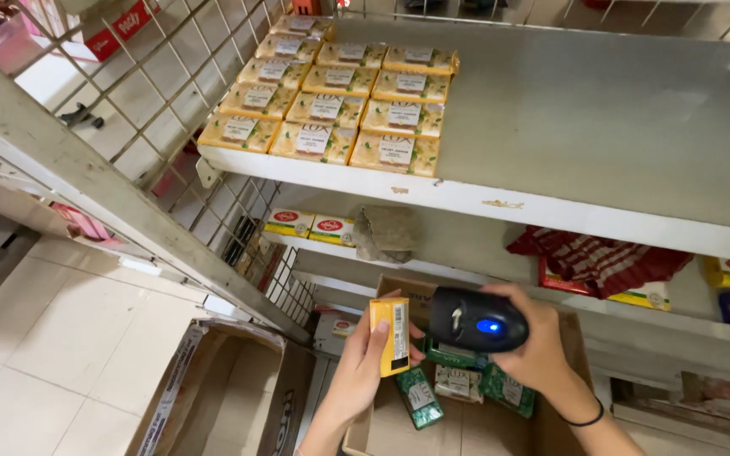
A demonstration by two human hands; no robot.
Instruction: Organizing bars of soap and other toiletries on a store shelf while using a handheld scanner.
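The left hand point(363, 355) is holding a small yellow soap box point(390, 335) upright, with the fingers closed around its lower edge and the thumb lying along its side, so that the narrow face with the bar code is turning toward the other hand. The right hand point(538, 350) is wrapping closed around a black scanner point(476, 320), whose blue light is glowing; the scanner's nose is sitting just beside the soap box, nearly touching it. Directly under both hands an open cardboard box point(399, 431) is standing, and green soap packs point(420, 397) are lying loose in it, below the scanner. A second, larger carton point(213, 397) is standing open to the left of the left hand, on the tiled floor point(69, 338). Above the hands, a white shelf point(483, 203) is carrying neat rows of flat golden soap packs point(331, 105) toward its left end. Beyond the right hand, on a lower shelf, a red striped cloth point(601, 262) is lying crumpled.
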